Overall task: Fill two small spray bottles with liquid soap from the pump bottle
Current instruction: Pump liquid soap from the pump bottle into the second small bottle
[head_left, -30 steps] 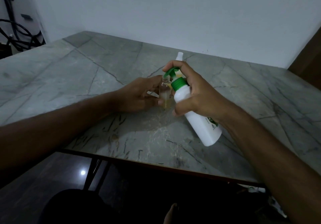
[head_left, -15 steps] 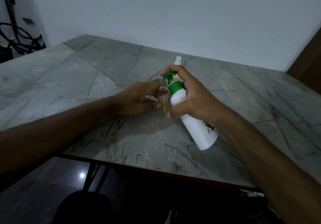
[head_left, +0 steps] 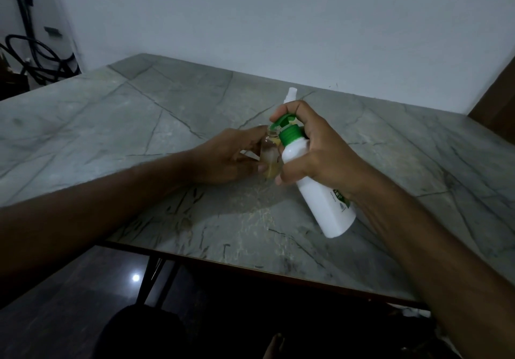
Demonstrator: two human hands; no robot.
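The right hand [head_left: 320,158] grips the white pump bottle [head_left: 315,186] round its upper body, thumb curled across the front and the other fingers wrapped behind. The forefinger arches over the green pump head [head_left: 284,122] and rests on top of it. The bottle is tilted, its base lifted toward the person and its green collar leaning away and to the left, so the nozzle points down just beyond the fingertips.

Directly under that nozzle stands a small clear bottle [head_left: 269,158], upright on the marble table [head_left: 139,124]. Yellowish soap shows in its lower part. The left hand [head_left: 231,158] holds this small bottle from the left side, the thumb against its lower front and the fingers curled behind it near the neck; how tightly they close cannot be made out in the dim light.

A second small white bottle top [head_left: 291,95] rises just behind the right forefinger, farther back on the table; its body is hidden by the hand.
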